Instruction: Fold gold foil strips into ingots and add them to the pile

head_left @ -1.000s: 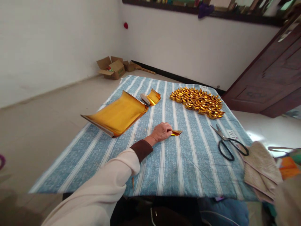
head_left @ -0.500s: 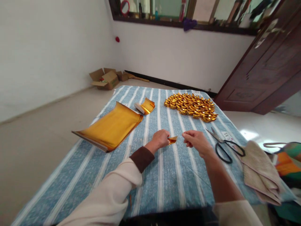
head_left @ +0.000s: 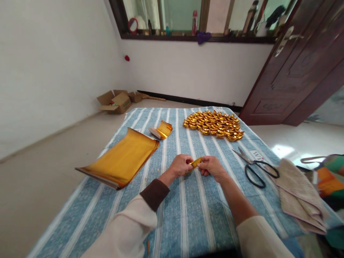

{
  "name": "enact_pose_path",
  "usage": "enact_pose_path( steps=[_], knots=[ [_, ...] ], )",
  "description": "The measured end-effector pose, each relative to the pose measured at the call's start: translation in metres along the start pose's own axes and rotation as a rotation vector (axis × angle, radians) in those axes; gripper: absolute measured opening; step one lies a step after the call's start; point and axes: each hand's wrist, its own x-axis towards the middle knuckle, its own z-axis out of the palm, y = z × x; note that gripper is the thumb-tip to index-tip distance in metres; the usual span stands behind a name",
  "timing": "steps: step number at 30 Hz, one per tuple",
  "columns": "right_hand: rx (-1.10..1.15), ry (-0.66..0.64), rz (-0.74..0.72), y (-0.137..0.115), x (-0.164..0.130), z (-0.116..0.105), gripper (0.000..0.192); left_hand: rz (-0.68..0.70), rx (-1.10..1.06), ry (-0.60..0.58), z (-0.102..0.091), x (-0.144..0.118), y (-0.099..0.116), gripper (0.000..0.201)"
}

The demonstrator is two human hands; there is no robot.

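A small folded piece of gold foil paper (head_left: 196,162) is held between my two hands over the middle of the striped cloth. My left hand (head_left: 182,165) pinches its left end, fingers closed. At its right end my right hand (head_left: 211,166) grips it between thumb and fingers. Farther back lies a large group of folded gold paper ingots (head_left: 215,124). A stack of big gold paper sheets (head_left: 120,156), curled at its edges, rests to the left, and a smaller stack of gold paper (head_left: 162,129) lies behind it.
Black-handled scissors (head_left: 255,170) lie with blades parted on the right, beside a folded beige towel (head_left: 299,193). A blue striped cloth (head_left: 172,215) covers the table. On the floor beyond stands an open cardboard box (head_left: 115,102). A brown door (head_left: 292,68) is at the right.
My right hand has moved left and taken hold of the foil paper's right end, which was free before. The camera view has tilted up slightly.
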Motion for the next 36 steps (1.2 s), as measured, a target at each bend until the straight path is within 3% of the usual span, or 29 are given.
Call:
enact_pose_path(
  steps=[5, 11, 15, 19, 24, 30, 36],
  knots=[
    [-0.075, 0.105, -0.244, 0.008, -0.001, 0.005, 0.024, 0.151, 0.078, 0.099, -0.002, 0.001, -0.001, 0.009],
    [-0.367, 0.299, -0.63, 0.018, -0.011, 0.015, 0.025, 0.276, 0.173, 0.21, 0.005, -0.006, -0.008, 0.018],
    [-0.594, 0.287, -0.872, 0.025, -0.02, 0.023, 0.036, 0.317, 0.2, 0.265, 0.016, -0.018, -0.015, 0.022],
    [-0.761, 0.261, -1.026, 0.033, -0.029, 0.029, 0.039, 0.391, 0.197, 0.271, 0.026, -0.033, -0.024, 0.024],
    [-0.875, 0.251, -1.105, 0.038, -0.033, 0.03, 0.035, 0.417, 0.121, 0.264, 0.03, -0.044, -0.03, 0.031],
    [-0.907, 0.26, -1.077, 0.039, -0.033, 0.025, 0.029, 0.375, 0.014, 0.236, 0.03, -0.048, -0.023, 0.023],
    [-0.863, 0.116, -0.962, 0.037, -0.036, 0.017, 0.027, 0.339, -0.028, 0.185, 0.029, -0.048, -0.019, 0.021]
  ],
)
